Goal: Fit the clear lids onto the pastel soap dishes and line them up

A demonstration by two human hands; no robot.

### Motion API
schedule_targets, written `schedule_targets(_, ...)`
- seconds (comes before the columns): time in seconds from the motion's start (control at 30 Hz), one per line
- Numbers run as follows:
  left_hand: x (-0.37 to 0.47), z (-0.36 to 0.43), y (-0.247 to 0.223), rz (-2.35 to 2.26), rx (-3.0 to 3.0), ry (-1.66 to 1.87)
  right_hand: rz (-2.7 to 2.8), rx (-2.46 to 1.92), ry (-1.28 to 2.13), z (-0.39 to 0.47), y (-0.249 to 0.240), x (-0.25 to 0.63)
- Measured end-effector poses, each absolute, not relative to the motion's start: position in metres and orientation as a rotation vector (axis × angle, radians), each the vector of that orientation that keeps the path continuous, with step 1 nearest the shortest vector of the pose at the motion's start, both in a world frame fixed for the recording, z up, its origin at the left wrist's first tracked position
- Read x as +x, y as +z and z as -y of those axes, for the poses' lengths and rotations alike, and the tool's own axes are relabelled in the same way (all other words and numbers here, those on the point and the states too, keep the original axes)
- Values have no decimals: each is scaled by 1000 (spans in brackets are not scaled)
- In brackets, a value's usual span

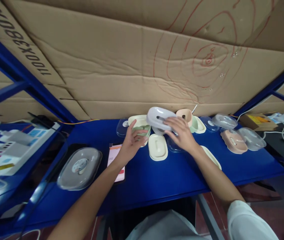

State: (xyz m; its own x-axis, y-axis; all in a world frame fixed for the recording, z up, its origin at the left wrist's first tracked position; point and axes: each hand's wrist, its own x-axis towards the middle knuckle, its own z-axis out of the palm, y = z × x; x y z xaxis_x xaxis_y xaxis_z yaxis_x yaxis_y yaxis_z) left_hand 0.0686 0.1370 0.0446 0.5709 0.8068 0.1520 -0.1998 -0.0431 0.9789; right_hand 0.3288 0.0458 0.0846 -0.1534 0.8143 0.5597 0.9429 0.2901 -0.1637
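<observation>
My right hand [182, 132] grips a pale lavender soap dish [157, 114] by its right end, tilted and raised over the back of the table. The dish has a dark slot in its middle. My left hand [132, 141] is open, fingers spread, beside a light green dish [145, 130] that it partly covers; whether it touches that dish I cannot tell. Behind it sits a cream dish [137, 118]. Between my hands a cream oval tray [158, 150] lies flat. A clear lid [174, 146] is partly hidden under my right hand.
On the blue table [152, 181] a phone [114, 155] lies left of centre, near a large clear-lidded container [80, 168]. Peach dishes [234, 141] and clear lids [225, 121] stand at right. A cardboard wall [111, 73] closes the back; blue posts [41, 90] flank it.
</observation>
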Motion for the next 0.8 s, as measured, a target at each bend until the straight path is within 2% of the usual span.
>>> schedule_targets(0.17,68,-138,44,-634,1452,937,1714,-1910,-507,-45,97,366)
schedule_targets(0.3,69,-132,45,-658,1567,911,1819,-1985,-430,21,95,383)
schedule_targets(0.5,69,-123,50,-683,1723,865,1665,-2253,-383,152,25,382)
schedule_targets(0.63,70,-121,54,-703,1797,820,1557,-2125,-236,190,-1,371)
schedule_targets(0.8,69,-124,55,-753,1844,822,1596,-1850,-279,138,45,373)
